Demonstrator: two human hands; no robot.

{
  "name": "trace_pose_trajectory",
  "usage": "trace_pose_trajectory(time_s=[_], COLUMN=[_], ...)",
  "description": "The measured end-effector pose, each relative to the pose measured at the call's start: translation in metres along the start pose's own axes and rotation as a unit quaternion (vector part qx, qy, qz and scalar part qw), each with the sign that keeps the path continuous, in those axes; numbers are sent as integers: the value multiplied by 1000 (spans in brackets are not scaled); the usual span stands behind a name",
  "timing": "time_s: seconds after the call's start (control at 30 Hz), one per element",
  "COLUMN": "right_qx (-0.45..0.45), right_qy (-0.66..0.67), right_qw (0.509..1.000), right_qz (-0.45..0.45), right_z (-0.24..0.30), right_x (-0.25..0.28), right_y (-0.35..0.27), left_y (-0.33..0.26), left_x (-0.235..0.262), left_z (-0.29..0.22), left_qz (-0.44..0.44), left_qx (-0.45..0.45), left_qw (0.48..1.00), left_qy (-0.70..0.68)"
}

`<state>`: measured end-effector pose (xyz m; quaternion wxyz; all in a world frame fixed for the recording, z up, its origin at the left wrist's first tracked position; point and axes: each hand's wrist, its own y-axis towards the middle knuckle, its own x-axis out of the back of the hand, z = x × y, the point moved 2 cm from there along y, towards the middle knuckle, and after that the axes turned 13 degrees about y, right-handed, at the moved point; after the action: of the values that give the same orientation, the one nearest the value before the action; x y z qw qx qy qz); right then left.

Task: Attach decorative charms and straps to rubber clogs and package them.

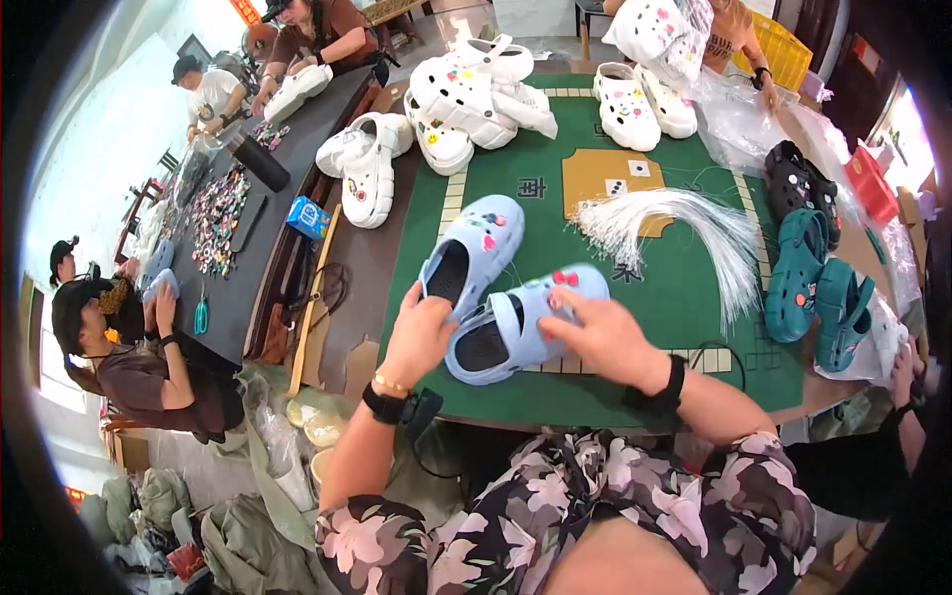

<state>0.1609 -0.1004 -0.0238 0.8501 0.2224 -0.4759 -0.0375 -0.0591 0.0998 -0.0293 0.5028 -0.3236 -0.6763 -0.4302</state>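
Two light blue clogs with colourful charms lie side by side in front of me, over the near part of a green printed table mat (654, 387). The left clog (496, 226) points away and carries a pink charm. My left hand (418, 337) is closed round its heel end, the thumb by the opening. Turned more sideways, the right clog (585, 288) has a red bow charm (565, 278) on its upper. My right hand (610, 337) grips this clog's toe part, thumb and fingers close to the bow. A bundle of white strands (714, 238) fans out to the right.
White clogs (456, 109) are piled at the back, with bagged ones (659, 40) further right. Teal clogs (798, 273) and black clogs (788, 178) stand at the right edge. Leftward, a dark table (297, 149) holds heaped charms (220, 213). Several people work around.
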Motion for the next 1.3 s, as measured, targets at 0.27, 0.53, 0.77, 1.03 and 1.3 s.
trace_pose_trajectory(time_s=[0.27, 0.53, 0.77, 1.03, 1.3], right_qx=[-161, -214, -136, -17, -117], right_qy=[33, 259, 133, 158, 114], right_qw=[979, 932, 970, 981, 971], right_qz=[-119, -136, -150, -111, -177], right_z=[-49, -12, -24, -8, -48], right_x=[14, 10, 11, 11, 44], right_y=[0, -18, -15, -21, -44], left_y=[-32, -29, -20, 9, 25], left_x=[26, 30, 33, 26, 8], left_z=[-71, -76, -98, -121, -119], left_qz=[0, -8, 14, 24, 36], left_qx=[43, 31, -27, 20, 23], left_qw=[999, 991, 999, 991, 991], left_qy=[19, 132, 31, -127, -128])
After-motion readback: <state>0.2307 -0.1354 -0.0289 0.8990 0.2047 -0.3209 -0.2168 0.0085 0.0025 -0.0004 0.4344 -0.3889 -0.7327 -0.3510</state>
